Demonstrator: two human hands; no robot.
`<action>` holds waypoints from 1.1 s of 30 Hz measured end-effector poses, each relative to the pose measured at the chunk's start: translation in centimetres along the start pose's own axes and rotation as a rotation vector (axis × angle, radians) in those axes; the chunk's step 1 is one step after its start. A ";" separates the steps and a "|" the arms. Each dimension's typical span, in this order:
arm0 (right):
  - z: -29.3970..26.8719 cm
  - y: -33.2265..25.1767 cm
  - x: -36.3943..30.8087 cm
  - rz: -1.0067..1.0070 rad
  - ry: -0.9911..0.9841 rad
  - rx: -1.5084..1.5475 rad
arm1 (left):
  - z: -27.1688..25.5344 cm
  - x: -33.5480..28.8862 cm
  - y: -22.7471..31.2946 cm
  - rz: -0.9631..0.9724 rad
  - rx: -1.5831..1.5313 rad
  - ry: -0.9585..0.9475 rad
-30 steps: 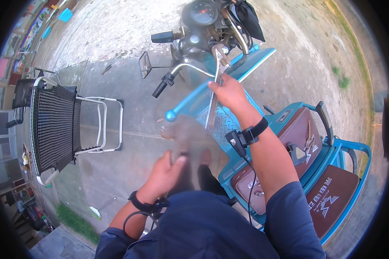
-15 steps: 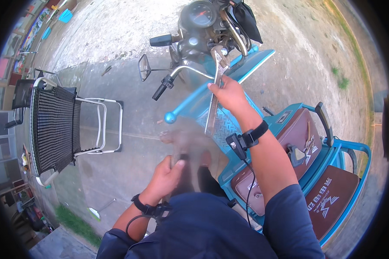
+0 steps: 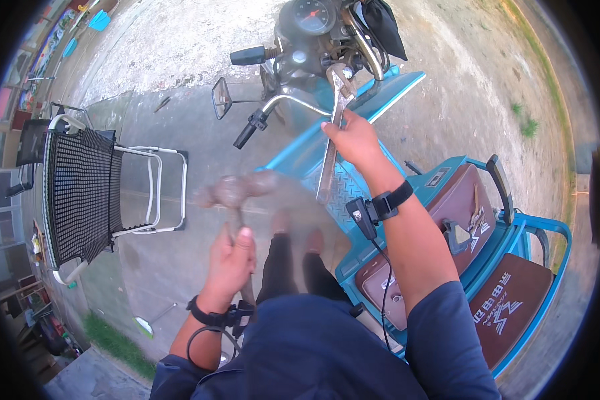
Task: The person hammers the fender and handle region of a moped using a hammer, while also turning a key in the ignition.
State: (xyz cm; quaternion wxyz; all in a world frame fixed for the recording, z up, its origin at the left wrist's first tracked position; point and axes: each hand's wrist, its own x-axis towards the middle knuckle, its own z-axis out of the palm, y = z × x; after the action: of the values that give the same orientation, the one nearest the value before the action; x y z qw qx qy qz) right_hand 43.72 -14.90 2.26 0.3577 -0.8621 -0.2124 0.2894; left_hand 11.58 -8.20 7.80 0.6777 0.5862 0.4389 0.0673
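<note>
My left hand (image 3: pixel 229 263) is closed round the handle of a hammer (image 3: pixel 232 191), whose rusty head is smeared by motion. The hammer is raised to the left of a long adjustable wrench (image 3: pixel 328 167), well apart from it. My right hand (image 3: pixel 355 139) grips the wrench partway along its handle. The jaw end of the wrench lies at the handlebar area of a blue motor tricycle (image 3: pixel 407 87); just what the jaws sit on is hard to make out. The wrench's free end points back toward me, over the patterned footboard (image 3: pixel 345 187).
A round gauge (image 3: pixel 310 17), a mirror (image 3: pixel 221 99) and a left handlebar grip (image 3: pixel 245 136) are near the wrench. Brown padded seats (image 3: pixel 513 307) with loose metal pieces (image 3: pixel 477 220) lie to my right. A black woven chair (image 3: pixel 83 193) stands at the left.
My left hand has swung the hammer left and forward, away from the wrench. My right hand and the wrench have barely moved.
</note>
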 end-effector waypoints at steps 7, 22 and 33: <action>-0.3 -1.1 0.1 0.016 -0.036 0.052 | 2.6 -0.5 -3.2 0.138 0.319 -0.131; -0.3 -0.2 -0.1 -0.026 0.000 -0.005 | 4.6 -1.1 -4.8 -0.096 0.476 -0.420; -0.3 0.2 0.4 -0.050 0.011 0.030 | 3.9 0.2 -3.3 0.134 0.132 -0.085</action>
State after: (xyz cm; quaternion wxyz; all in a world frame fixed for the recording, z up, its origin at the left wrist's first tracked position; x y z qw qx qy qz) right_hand 44.22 -14.96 2.16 0.3791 -0.8525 -0.2276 0.2786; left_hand 12.89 -11.95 4.64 0.6495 0.6600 0.3732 0.0584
